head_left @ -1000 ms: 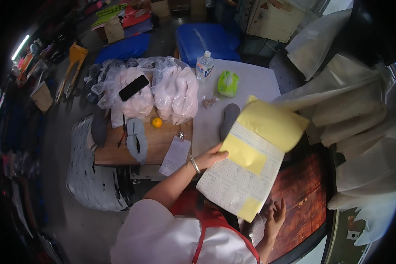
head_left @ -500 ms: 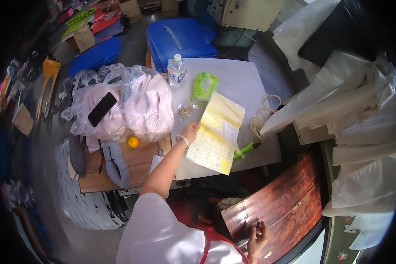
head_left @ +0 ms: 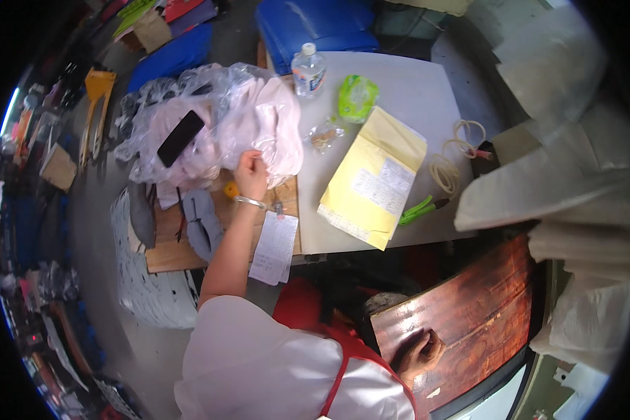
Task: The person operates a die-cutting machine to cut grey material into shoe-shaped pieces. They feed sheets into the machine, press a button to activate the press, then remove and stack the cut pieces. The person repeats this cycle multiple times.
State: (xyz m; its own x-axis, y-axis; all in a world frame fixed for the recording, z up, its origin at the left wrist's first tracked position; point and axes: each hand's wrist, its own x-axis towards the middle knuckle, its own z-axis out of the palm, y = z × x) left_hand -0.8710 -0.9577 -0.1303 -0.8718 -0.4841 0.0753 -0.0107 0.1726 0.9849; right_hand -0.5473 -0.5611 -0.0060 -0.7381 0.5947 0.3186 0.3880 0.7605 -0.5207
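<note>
My left hand, with a bangle on its wrist, is beside the clear plastic bags of pale pink, padded-looking items. Its fingers are loosely bent, with nothing visible in them; whether they touch the plastic I cannot tell. Partly hidden beside the hand is an orange fruit. A yellow paper booklet with handwritten white slips lies on the pale tabletop. At the lower right, my right hand rests over a glossy reddish-brown wood-grain board, fingers half curled and apart, holding nothing I can see.
A black phone lies on the bags. A water bottle, green packet, small clear bag and coiled cord are on the table. A written paper slip overhangs the front edge. Plastic sheets hang at right.
My left hand has let go of the yellow booklet and moved left to the pink items. The booklet now lies on the table, more of its yellow side showing. The whole view has shifted.
</note>
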